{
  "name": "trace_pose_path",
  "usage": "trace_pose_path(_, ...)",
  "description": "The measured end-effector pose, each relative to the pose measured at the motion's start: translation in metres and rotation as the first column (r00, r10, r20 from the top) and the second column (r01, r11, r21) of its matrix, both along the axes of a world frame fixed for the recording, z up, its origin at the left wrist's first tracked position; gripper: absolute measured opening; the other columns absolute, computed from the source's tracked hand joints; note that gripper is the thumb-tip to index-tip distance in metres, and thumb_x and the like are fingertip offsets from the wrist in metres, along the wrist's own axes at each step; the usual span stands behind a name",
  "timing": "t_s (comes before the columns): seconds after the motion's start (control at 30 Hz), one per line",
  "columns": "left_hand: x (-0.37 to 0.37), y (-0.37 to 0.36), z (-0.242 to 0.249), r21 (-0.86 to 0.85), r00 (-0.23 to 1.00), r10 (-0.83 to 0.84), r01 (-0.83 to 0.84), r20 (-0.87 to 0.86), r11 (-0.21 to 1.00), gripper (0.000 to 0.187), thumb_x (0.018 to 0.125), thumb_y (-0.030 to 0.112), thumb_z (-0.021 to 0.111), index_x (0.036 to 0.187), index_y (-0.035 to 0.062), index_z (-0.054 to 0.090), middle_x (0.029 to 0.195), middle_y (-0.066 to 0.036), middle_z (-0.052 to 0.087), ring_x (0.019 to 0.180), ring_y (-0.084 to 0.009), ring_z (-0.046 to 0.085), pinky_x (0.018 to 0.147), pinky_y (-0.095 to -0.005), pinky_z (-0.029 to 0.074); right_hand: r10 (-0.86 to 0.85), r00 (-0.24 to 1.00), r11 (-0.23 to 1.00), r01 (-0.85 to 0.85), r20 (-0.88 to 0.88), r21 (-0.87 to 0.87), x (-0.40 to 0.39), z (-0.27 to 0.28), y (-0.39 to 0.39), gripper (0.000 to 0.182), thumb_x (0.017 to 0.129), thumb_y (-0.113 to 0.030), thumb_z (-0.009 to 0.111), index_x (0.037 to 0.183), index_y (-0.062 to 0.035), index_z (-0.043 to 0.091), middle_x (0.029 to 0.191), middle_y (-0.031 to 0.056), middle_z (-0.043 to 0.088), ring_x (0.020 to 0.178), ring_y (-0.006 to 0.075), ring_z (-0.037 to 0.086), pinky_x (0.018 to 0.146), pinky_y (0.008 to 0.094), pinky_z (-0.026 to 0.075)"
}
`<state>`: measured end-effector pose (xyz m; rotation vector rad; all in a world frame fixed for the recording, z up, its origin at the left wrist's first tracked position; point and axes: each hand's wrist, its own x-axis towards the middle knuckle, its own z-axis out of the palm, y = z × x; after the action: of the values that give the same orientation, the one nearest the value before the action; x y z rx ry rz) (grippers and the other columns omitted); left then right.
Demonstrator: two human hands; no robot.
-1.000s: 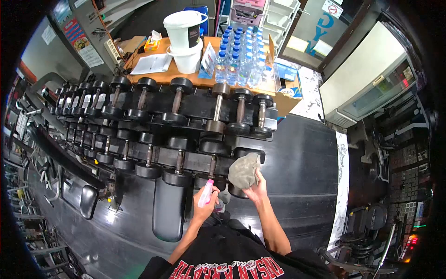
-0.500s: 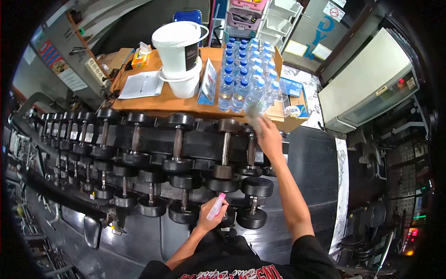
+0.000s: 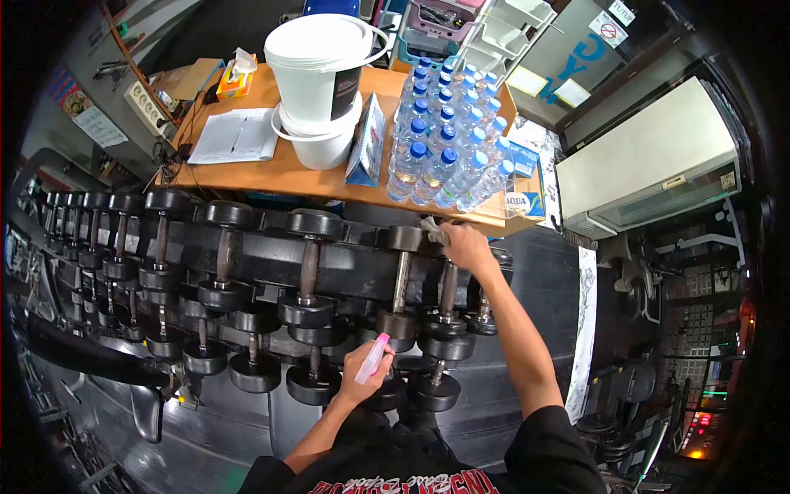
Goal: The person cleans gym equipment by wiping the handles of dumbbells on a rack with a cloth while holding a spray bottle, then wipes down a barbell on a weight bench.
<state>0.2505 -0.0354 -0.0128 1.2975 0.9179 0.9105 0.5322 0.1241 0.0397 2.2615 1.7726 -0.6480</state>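
My left hand (image 3: 362, 375) is closed round a small clear spray bottle with a pink top (image 3: 374, 359), held tilted in front of the lower rack row. A crumpled greyish cloth (image 3: 433, 230) pokes out from my right hand (image 3: 467, 245), whose fingers are closed on it. That cloth meets the upper right edge of a worn, brownish dumbbell (image 3: 401, 280) lying on the top row. Just right of it, another dumbbell (image 3: 448, 296) is partly covered by my right hand. Below, between my arms, a black dumbbell (image 3: 434, 391) lies on the lower row.
Beyond the rack stands a wooden table (image 3: 239, 177) bearing stacked white buckets (image 3: 317, 62), several water bottles (image 3: 448, 156) and an open notebook (image 3: 234, 136). A cardboard box (image 3: 522, 210) is at its right end. Farther right is a white cabinet (image 3: 650, 156).
My right hand has come down from near the bottles, bringing the cloth onto the dumbbell head. My left hand still holds the spray bottle. The view has shifted slightly.
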Motion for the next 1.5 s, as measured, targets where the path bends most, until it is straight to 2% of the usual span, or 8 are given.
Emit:
trace_pose_path(0.03,-0.002,-0.002,0.0,-0.035,1.0,0.011,-0.01,0.009,0.999,0.005,0.085,0.0,0.063,0.09,0.0014,0.063,0.071,-0.004,0.062,0.056,-0.0096,0.061,0.052,-0.0237,0.047,0.007,1.0,1.0,-0.007,0.0,-0.004,-0.001,-0.006,-0.017,0.037,0.079,-0.018,0.064,0.115,-0.0098,0.063,0.121,0.0146,0.062,0.117,0.0339,0.056,0.097,0.0467,0.046)
trace_pose_path(0.1,-0.004,-0.005,0.003,-0.018,1.0,0.024,-0.024,-0.003,1.0,0.005,0.085,0.0,0.062,0.09,0.0014,0.062,0.071,-0.004,0.062,0.056,-0.0094,0.061,0.052,-0.0238,0.047,0.324,0.931,0.724,-0.358,0.167,0.59,0.004,-0.022,-0.054,0.035,0.08,-0.008,0.06,0.114,-0.0132,0.064,0.127,0.0108,0.059,0.12,0.0334,0.053,0.106,0.0492,0.037)
trace_pose_path(0.37,0.014,-0.043,0.013,0.02,0.992,0.108,-0.107,-0.07,0.994,0.006,0.085,-0.001,0.062,0.09,0.0015,0.062,0.07,-0.003,0.061,0.056,-0.009,0.06,0.053,-0.0239,0.047,0.283,0.953,0.655,-0.108,-0.109,0.748,0.023,-0.047,-0.139,0.038,0.079,0.0,0.06,0.117,-0.0101,0.062,0.124,0.0143,0.06,0.113,0.038,0.055,0.096,0.0406,0.046)
trace_pose_path(0.43,0.027,-0.058,0.017,0.033,0.987,0.143,-0.141,-0.077,0.989,0.006,0.085,0.0,0.062,0.09,0.0014,0.062,0.07,-0.004,0.061,0.057,-0.0089,0.06,0.053,-0.0239,0.047,-0.23,0.759,0.731,0.548,-0.609,0.406,0.035,-0.055,-0.151,0.027,0.09,-0.009,0.057,0.117,-0.0052,0.061,0.111,0.0151,0.066,0.1,0.0318,0.062,0.087,0.033,0.047)
trace_pose_path(0.53,0.051,-0.085,0.026,0.07,0.971,0.231,-0.226,-0.064,0.972,0.005,0.086,0.0,0.062,0.091,0.0011,0.062,0.072,-0.004,0.062,0.057,-0.0091,0.061,0.053,-0.0239,0.047,-0.073,0.392,0.576,0.767,-0.917,0.282,0.062,-0.057,-0.158,0.031,0.098,-0.022,0.054,0.119,0.0001,0.058,0.099,0.0118,0.068,0.094,0.0224,0.062,0.082,0.0304,0.045)
trace_pose_path(0.8,0.141,-0.18,0.038,0.093,0.849,0.518,-0.526,0.102,0.845,0.01,0.092,0.0,0.057,0.101,-0.0025,0.055,0.092,-0.012,0.063,0.06,-0.0116,0.059,0.055,-0.0264,0.05,-0.086,-0.512,0.73,0.552,-0.855,-0.403,0.122,-0.009,-0.228,0.046,0.095,-0.034,0.057,0.133,-0.0099,0.046,0.129,0.0036,0.055,0.119,0.0203,0.054,0.1,0.037,0.044)
trace_pose_path(1.2,0.213,-0.255,0.072,0.153,0.735,0.661,-0.678,0.153,0.719,0.009,0.091,-0.002,0.055,0.1,-0.003,0.053,0.091,-0.014,0.063,0.058,-0.0127,0.06,0.054,-0.0257,0.048,-0.272,-0.832,0.798,0.087,-0.484,-0.596,0.194,-0.041,-0.347,0.049,0.094,-0.038,0.052,0.136,-0.0113,0.048,0.136,0.0111,0.052,0.126,0.0294,0.049,0.108,0.0478,0.035)
trace_pose_path(1.5,0.232,-0.294,0.088,0.182,0.715,0.675,-0.699,0.184,0.691,0.008,0.09,0.0,0.058,0.097,-0.0028,0.057,0.086,-0.01,0.065,0.059,-0.0101,0.06,0.054,-0.0241,0.048,-0.406,-0.789,0.77,-0.024,-0.461,-0.638,0.184,-0.047,-0.38,0.049,0.094,-0.04,0.052,0.134,-0.0124,0.049,0.135,0.0103,0.053,0.125,0.03,0.05,0.107,0.0482,0.037)
